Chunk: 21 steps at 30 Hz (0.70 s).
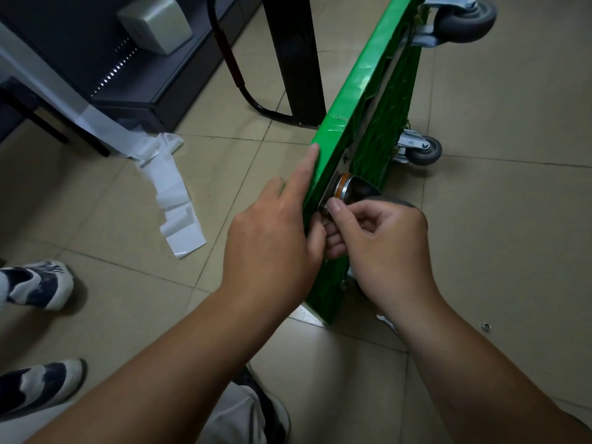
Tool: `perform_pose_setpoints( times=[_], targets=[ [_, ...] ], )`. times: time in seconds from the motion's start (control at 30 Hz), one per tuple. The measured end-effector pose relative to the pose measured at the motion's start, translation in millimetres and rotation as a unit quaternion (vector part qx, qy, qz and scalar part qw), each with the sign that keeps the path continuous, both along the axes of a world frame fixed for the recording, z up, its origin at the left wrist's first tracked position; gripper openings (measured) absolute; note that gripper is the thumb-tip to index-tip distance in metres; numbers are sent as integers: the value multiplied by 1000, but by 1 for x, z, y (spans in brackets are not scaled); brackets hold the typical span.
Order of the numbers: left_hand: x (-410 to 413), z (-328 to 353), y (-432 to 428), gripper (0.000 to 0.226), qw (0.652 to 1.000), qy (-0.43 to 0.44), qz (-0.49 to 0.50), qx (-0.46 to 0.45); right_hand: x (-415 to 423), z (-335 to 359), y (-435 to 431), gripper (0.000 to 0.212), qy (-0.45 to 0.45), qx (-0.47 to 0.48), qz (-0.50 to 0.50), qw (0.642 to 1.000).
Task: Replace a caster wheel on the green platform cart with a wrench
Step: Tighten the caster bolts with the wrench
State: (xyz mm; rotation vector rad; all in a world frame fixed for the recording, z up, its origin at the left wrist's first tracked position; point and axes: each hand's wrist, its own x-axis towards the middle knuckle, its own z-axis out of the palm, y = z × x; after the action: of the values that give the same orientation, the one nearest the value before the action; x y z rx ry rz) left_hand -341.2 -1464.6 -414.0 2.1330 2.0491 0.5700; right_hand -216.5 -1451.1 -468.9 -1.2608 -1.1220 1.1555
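Tiled floor (512,251) (paper strip (173,200), washer (486,326))

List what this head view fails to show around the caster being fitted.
1. Head view: the small part pinched by the right hand against the green cart; its fingertips cover it.
2. Head view: the near caster, whose wheel is behind that hand.
3. Head view: the wrench; none is recognisable.
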Motion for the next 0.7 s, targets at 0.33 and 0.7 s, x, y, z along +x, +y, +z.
perform_pose_setpoints(
  times=[0.33,0.7],
  targets=[
    [-1,0,0,78,1000,-1,-3,-5,7,6,-3,11,61,3,20,998],
    [-2,-2,1,78,1000,8,-7,0,-3,7,-4,5,-30,30,-48,998]
  ],
)
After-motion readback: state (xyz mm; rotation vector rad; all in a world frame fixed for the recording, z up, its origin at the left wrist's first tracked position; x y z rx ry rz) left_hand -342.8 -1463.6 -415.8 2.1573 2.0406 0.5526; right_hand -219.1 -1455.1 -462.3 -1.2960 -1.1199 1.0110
